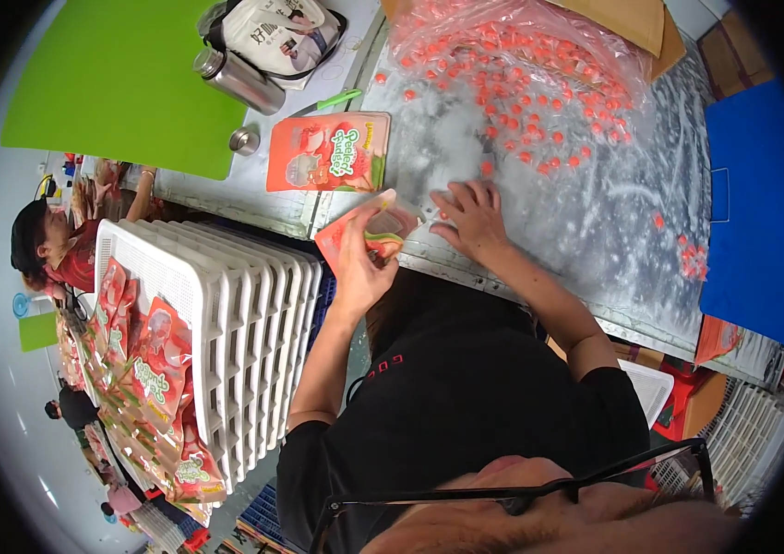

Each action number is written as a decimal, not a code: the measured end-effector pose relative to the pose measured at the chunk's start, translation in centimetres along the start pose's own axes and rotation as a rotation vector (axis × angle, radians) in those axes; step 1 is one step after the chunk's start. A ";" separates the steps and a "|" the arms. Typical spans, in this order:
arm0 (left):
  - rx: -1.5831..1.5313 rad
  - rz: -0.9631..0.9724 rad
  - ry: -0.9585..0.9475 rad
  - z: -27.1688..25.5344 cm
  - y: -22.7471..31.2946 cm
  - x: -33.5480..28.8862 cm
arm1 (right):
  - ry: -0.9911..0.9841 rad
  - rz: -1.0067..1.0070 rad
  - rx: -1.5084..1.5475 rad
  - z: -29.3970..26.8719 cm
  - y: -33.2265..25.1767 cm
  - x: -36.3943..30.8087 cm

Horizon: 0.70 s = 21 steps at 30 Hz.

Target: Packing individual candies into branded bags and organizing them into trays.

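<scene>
My left hand (361,268) grips a red and white pouch (341,238) at the table's near edge. The pouch's mouth gapes open toward my right hand. On the grey tabletop, my right hand (475,222) lies with fingers bent and apart. A small red ball-shaped piece (444,214) shows at its fingertips; whether it is pinched or only touched is hard to see. Another red ball (487,168) lies just beyond that hand. Flat pouches of the same print (327,152) lie beyond my left hand, seemingly stacked.
A clear plastic bag (521,46) spills many red balls across the far table. At the left stand stacked white crates (253,323), filled pouches on top. A steel bottle (239,81), its cap (244,140) and a green-handled knife (338,99) sit far left. Blue panel (761,203) at right; co-workers left.
</scene>
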State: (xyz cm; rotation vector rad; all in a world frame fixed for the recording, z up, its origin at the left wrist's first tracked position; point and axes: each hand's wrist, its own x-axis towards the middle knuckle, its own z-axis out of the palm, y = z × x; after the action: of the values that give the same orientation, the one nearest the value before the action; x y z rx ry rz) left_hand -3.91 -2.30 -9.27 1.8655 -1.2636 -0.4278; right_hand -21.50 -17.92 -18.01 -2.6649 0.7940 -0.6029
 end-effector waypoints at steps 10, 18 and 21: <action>0.119 0.194 0.017 2.6 -1.1 0.3 | 0.102 0.141 0.514 -0.9 1.9 0.8; 0.097 0.256 -0.003 4.4 0.9 0.7 | 0.043 0.013 0.577 -8.5 -4.0 4.7; 0.068 0.237 0.013 4.8 1.2 0.7 | 0.151 0.041 0.562 -8.6 -4.1 5.2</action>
State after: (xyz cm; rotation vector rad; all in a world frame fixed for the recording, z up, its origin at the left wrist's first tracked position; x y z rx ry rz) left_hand -7.51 -5.24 -11.06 1.7438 -1.4863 -0.2475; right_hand -19.72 -18.91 -7.37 -2.1059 0.6021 -0.8756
